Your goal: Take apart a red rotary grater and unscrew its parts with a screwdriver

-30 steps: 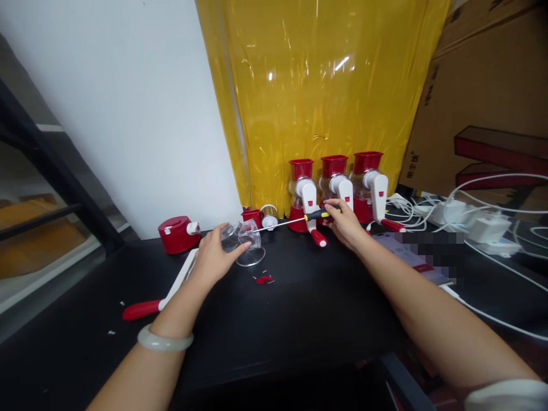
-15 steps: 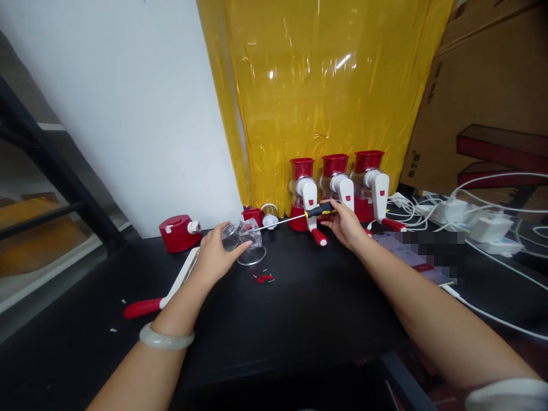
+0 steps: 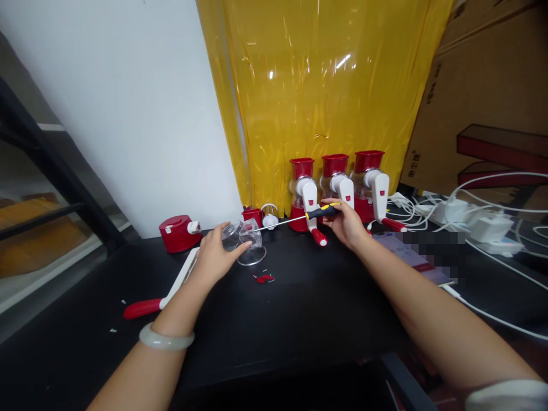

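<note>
My left hand (image 3: pixel 216 251) grips a clear plastic grater body (image 3: pixel 250 237) that lies on its side on the black table. In my right hand (image 3: pixel 346 224) is a screwdriver (image 3: pixel 323 210) with a black and yellow handle. Its long metal shaft points left, and the tip reaches the clear body; whether it sits in a screw I cannot tell. Just in front lie small red pieces (image 3: pixel 264 279). Beside my left forearm rests a white crank handle with a red grip (image 3: pixel 143 307). A red round base (image 3: pixel 177 233) stands to the left, partly white at its knob.
Three red and white rotary graters (image 3: pixel 336 185) stand along the yellow sheet (image 3: pixel 325 85). Behind the clear body are a metal grating drum (image 3: pixel 269 216) and a red part. At right lie a phone-like screen (image 3: pixel 411 257), white chargers (image 3: pixel 490 228) and tangled cables.
My right hand's fingers have shifted slightly on the screwdriver handle, which looks a little turned. My left hand and the clear body stay in place.
</note>
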Tool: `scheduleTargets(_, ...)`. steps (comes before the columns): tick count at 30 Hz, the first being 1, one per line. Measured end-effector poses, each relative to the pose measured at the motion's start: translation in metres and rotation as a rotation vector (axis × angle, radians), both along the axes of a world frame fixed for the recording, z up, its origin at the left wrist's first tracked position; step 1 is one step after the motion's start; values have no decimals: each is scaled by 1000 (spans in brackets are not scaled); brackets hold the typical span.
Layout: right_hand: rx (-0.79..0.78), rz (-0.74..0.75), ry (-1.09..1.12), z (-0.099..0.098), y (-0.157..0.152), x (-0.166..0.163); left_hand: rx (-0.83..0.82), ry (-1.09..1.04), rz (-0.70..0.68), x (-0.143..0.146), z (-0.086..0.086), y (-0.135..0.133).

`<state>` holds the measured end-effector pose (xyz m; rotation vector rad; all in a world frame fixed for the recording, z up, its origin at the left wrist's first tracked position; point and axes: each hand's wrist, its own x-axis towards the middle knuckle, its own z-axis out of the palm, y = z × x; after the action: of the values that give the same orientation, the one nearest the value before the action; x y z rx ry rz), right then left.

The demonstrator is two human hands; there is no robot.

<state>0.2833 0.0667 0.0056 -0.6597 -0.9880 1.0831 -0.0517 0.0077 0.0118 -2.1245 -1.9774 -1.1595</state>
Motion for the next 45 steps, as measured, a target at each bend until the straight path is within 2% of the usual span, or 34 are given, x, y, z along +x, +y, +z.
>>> scheduleTargets(3,-1,-3,-13,-1,1,0,0,2,2,0,0,0)
scheduleTargets(9,23,-112,-117,-3,5,-1,-8,11,6,-1,-1,2)
scheduleTargets(19,-40,-19,31,0,1,-3,-14,5,7,-2,-2,2)
scheduleTargets(31,-64,-25,47,2,-1,-1,-19,1,14,-1,-2,2)
scheduleTargets(36,-11,9,7,-2,1,3,-17,0,10,-1,-1,1)
scheduleTargets(42,-51,-166,-166,-7,10,3,0,-8,-2,-1,-1,2)
scheduleTargets(45,-48,-168,-206,-7,10,3,1,-9,-3,-1,-1,2)
